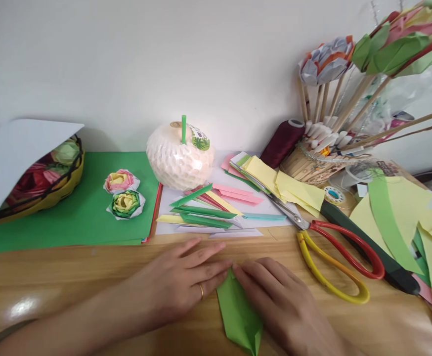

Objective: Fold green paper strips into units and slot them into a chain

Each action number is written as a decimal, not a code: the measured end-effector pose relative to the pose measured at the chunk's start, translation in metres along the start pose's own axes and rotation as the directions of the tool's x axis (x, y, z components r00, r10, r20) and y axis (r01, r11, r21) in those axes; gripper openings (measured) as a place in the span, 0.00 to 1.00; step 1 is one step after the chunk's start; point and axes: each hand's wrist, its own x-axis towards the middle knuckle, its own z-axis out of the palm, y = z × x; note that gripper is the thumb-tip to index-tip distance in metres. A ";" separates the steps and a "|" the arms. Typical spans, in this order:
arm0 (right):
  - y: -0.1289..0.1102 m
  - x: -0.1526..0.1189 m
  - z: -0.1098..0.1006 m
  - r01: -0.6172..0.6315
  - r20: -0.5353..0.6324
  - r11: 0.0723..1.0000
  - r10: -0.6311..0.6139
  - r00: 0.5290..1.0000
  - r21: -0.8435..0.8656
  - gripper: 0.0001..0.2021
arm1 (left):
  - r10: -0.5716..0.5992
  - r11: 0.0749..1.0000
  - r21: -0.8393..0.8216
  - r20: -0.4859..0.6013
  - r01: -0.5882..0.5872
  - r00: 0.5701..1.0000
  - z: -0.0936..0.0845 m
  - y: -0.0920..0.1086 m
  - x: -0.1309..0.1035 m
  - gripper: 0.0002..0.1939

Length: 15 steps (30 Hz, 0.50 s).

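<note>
A piece of green folded paper (238, 311) lies on the wooden table, its narrow tip pointing away from me. My left hand (182, 277), with a ring on one finger, stretches its spread fingers flat at the left of that tip, touching it. At the right edge, my right hand (282, 301) has its fingers drawn together and pressed on the paper near the tip. Just beyond both hands, several folded paper strips (208, 217) in green, pink, yellow, blue and white lie loosely on a white sheet (167, 198).
Red-and-yellow-handled scissors (334, 262) and a dark-handled tool (357, 242) lie right, beside paper scraps (394, 217). Behind stand a coconut-like container (181, 155), a thread spool (282, 143) and paper flowers (327, 62). Left are two small paper flowers (125, 203) and a basket (71, 183).
</note>
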 end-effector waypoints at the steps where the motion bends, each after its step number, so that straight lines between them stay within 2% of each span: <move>1: 0.000 0.000 0.000 -0.002 0.001 1.000 0.002 1.000 -0.005 0.19 | -0.003 1.000 0.000 0.000 0.003 1.000 0.000 0.000 0.000 0.17; 5: 0.002 -0.005 -0.001 -0.039 -0.016 0.999 0.038 0.999 -0.015 0.18 | -0.022 1.000 -0.003 0.001 0.022 1.000 0.001 0.002 0.000 0.18; 9: 0.007 -0.025 -0.006 -0.087 -0.030 0.996 0.088 0.996 0.026 0.15 | -0.036 0.999 -0.006 -0.024 0.036 0.999 0.000 0.004 0.000 0.18; 12: 0.009 -0.042 -0.013 -0.145 -0.087 0.988 0.149 0.985 0.046 0.09 | -0.042 0.999 0.022 -0.093 0.044 0.995 -0.002 0.006 -0.001 0.18; 15: 0.005 -0.050 -0.019 -0.152 -0.121 0.988 0.156 0.980 0.039 0.09 | -0.044 0.996 0.061 -0.200 0.058 0.979 -0.002 0.009 -0.001 0.18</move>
